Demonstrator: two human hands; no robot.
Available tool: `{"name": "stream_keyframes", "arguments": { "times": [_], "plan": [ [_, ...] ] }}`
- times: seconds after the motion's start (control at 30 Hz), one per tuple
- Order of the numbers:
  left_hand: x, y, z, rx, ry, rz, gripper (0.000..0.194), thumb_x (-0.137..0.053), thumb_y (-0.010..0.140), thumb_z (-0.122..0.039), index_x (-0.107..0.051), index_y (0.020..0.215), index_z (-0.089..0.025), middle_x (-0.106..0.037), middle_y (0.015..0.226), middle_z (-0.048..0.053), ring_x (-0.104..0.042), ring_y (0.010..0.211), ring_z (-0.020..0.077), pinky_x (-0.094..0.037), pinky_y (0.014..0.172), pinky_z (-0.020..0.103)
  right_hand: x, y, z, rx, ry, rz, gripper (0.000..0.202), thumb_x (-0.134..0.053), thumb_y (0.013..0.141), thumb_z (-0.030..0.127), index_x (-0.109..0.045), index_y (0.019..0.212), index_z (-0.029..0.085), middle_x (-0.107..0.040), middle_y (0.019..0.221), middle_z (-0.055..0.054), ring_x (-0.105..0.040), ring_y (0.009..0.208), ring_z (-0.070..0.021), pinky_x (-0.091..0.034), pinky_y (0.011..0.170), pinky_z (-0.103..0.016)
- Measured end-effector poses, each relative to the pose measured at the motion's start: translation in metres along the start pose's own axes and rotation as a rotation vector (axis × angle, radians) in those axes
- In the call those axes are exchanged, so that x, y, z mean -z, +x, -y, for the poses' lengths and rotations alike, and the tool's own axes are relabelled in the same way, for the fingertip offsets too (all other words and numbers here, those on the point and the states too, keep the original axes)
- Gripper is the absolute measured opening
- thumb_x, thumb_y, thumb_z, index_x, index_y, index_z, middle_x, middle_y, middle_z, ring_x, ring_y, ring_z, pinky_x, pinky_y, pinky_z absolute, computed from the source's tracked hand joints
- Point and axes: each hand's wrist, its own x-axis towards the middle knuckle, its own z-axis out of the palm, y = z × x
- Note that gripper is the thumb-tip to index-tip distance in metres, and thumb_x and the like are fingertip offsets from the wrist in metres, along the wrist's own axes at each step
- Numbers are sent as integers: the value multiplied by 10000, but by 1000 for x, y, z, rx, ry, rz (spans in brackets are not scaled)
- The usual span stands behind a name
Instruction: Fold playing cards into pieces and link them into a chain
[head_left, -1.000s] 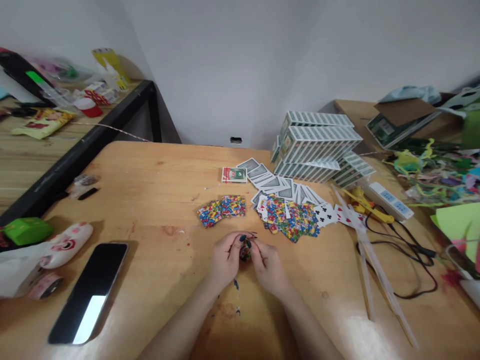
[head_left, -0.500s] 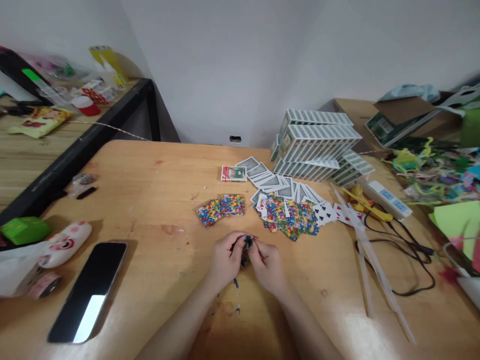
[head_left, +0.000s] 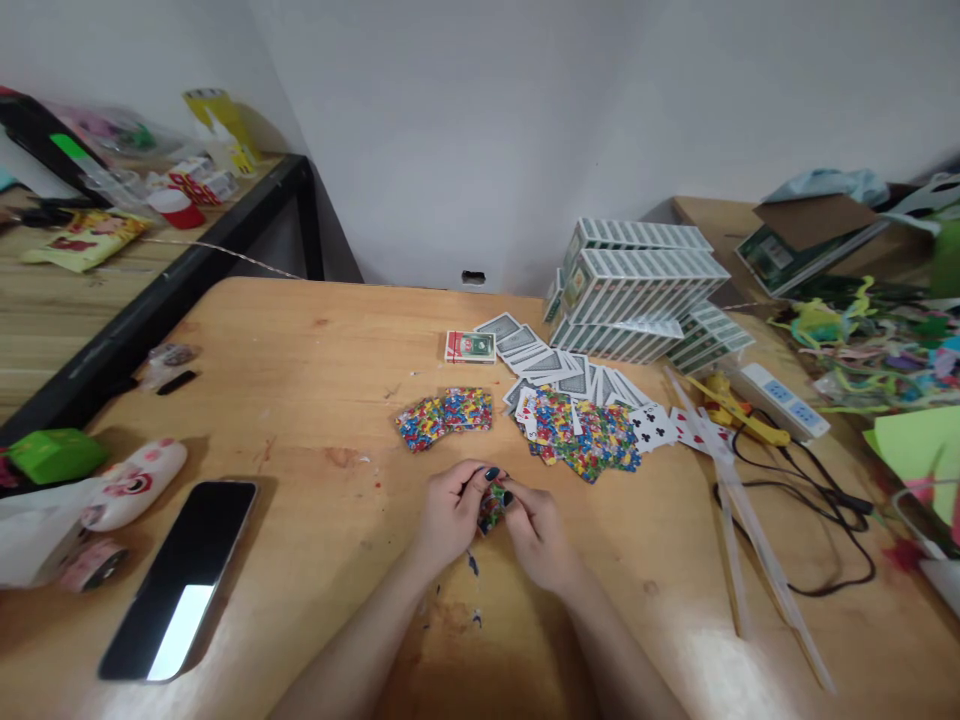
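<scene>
Between my two hands is a small stack of playing cards (head_left: pixel 491 508) with colourful patterned backs, low over the table's near middle. My left hand (head_left: pixel 452 510) is closed on its left side, the thumb with dark nail polish on top. My right hand (head_left: pixel 536 530) pinches the right side; its fingers are partly hidden. Just beyond lie two small piles of colourful cards (head_left: pixel 466 409). To the right a larger spread of colourful cards (head_left: pixel 570 430) overlaps grey-backed cards (head_left: pixel 551 362). A boxed card deck (head_left: pixel 470 346) lies behind.
Stacked card boxes (head_left: pixel 637 285) stand at the back right. Right of the cards are clear glue sticks (head_left: pixel 739 500), a yellow glue gun (head_left: pixel 724 408), a black cord and a power strip (head_left: pixel 784 400). A phone (head_left: pixel 180 580) lies at the left.
My thumbs have moved apart, so more of the held cards' colourful backs show. Both hands stay in nearly the same place. The view has shifted slightly.
</scene>
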Motion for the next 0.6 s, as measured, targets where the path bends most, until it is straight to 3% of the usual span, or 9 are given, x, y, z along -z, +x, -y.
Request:
{"name": "stream_keyframes", "arguments": {
  "times": [0.13,0.37,0.53,0.6],
  "plan": [
    [0,0,0,-18,8,8,216,-467,813,-248,-670,819,-172,-691,753,39,-617,681,143,-486,637,231,5,-2,-3,64,-7,-23,274,-333,814,187,-601,870,202,-532,600,-1,-469,514,-143,-386,492,-230],
    [5,-2,2,-178,198,8,244,-432,837,-216,-650,948,-211,-696,907,44,-635,817,150,-494,770,272,12,4,-4,49,-127,-16,239,-351,875,244,-584,879,186,-600,690,-46,-561,636,-170,-436,597,-271],
    [8,0,4,-338,351,24,218,-490,815,-214,-650,960,-231,-700,926,45,-646,833,157,-508,785,291,13,5,-13,60,-118,-83,264,-326,878,201,-558,1005,202,-623,634,-27,-578,510,-150,-487,545,-279],
    [8,0,4,-407,359,13,218,-498,811,-201,-650,964,-232,-696,948,45,-647,858,160,-510,802,299,13,5,-16,124,-174,-108,289,-336,849,142,-556,1024,211,-666,805,-64,-635,681,-172,-518,650,-309]
  ]
}}
